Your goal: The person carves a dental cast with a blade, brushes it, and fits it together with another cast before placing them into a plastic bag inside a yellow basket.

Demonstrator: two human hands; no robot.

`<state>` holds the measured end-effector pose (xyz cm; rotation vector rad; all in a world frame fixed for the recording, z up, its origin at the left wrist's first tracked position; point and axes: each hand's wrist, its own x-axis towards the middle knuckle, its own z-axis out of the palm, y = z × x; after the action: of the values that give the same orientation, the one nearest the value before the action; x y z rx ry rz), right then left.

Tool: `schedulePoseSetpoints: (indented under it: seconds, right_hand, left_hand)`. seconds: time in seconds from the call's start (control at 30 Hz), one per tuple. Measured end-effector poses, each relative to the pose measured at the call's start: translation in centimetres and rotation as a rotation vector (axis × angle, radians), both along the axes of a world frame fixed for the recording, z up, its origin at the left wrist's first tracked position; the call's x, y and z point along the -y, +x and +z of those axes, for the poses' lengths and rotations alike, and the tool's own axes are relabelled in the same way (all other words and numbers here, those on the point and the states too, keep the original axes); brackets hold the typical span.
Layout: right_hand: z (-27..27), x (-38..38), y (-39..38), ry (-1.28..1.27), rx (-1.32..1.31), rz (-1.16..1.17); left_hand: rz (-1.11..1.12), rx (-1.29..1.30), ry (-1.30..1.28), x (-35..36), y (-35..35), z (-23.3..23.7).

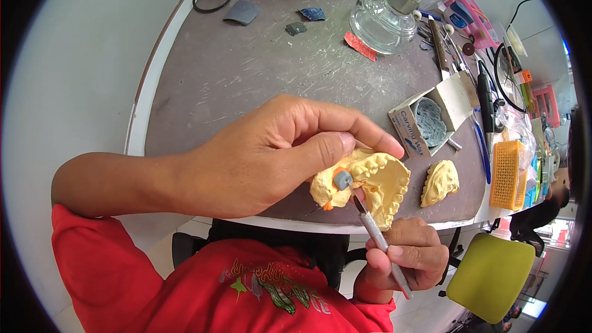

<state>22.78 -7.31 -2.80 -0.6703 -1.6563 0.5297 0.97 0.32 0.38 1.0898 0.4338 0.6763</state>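
Note:
A yellow dental cast [385, 188] is held over the table's front edge by my left hand [277, 154], its thumb and fingers wrapped round the cast's left side. On the cast sits a small grey-blue wax piece [341, 179], with orange material beside it. My right hand [412, 256] is closed round the silver handle of a carving knife [374, 229]. The blade points up and left, its tip at the wax piece; whether it touches is too small to tell. A smaller yellow cast piece [440, 182] lies on the table to the right.
An open Carving Wax box [425, 124] stands right of my left hand. Behind are a glass bottle [383, 23], a red strip [360, 46] and blue-grey scraps [242, 12]. Tools, a yellow basket [509, 176] and a green chair [491, 276] are at the right.

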Motion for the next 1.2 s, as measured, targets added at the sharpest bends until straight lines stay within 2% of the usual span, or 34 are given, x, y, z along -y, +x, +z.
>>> schedulePoseSetpoints:
  seconds: [1.2]
  right_hand:
    - [-0.04,0.15,-0.08,-0.013,0.004,-0.031]
  left_hand:
    - [0.004,0.017,0.011,0.05,0.03,-0.22]
